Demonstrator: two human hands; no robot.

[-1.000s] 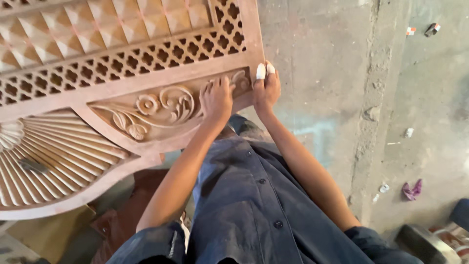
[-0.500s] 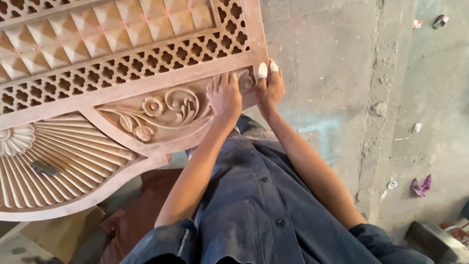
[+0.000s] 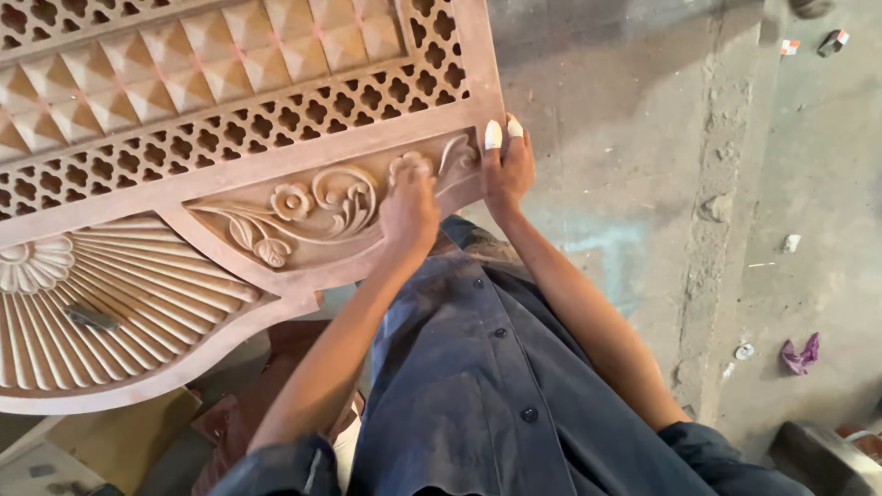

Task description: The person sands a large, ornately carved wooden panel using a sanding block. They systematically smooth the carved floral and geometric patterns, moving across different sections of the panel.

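A large carved wooden panel (image 3: 230, 138) lies in front of me, with pyramid studs, a pierced lattice band, a floral scroll relief and a fan of ribs at the lower left. My left hand (image 3: 409, 207) rests curled on the right end of the floral scroll, knuckles up. Whatever may be under its fingers is hidden. My right hand (image 3: 508, 165) grips the panel's lower right corner, and two of its fingertips are wrapped in white tape. My dark blue shirt fills the bottom of the view.
A small dark flat piece (image 3: 90, 318) lies on the fan ribs. Boards and a reddish block (image 3: 276, 367) sit under the panel. On the dusty concrete floor to the right are a purple rag (image 3: 797, 356) and small scraps. A metal object (image 3: 822, 459) shows at the bottom right.
My left hand has gone from flat with fingers stretched out to curled, shifting slightly along the scroll carving. My right hand keeps its hold on the corner.
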